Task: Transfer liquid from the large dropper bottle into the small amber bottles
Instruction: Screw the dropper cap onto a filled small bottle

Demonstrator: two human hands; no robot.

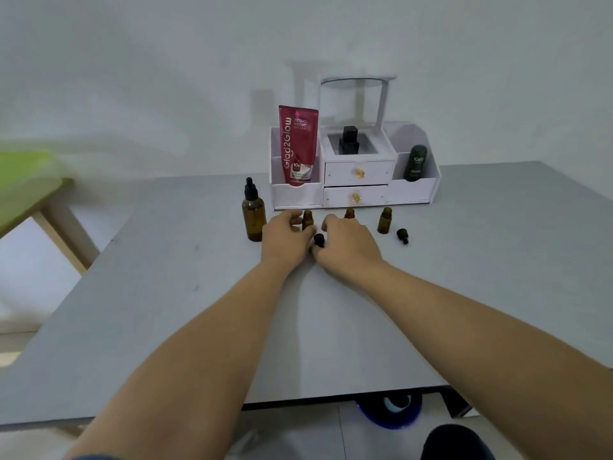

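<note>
Two hands out on the counter [166, 293]. The upright, capped large dropper bottle [254, 217] stands just left of your left hand [285, 239], nearer it than your right hand [350, 245]. Left grips a small amber bottle [307, 221]; right curls beside a loose cap [319, 240], hold unclear.

The camera on my head looks forward and down, wide, from above the near edge of the table [464, 277]. My forearms run in from the bottom; my left hand [285, 239] and right hand [348, 242] sit mid-frame, fairly close. The wall [166, 78] closes the far side.
</note>
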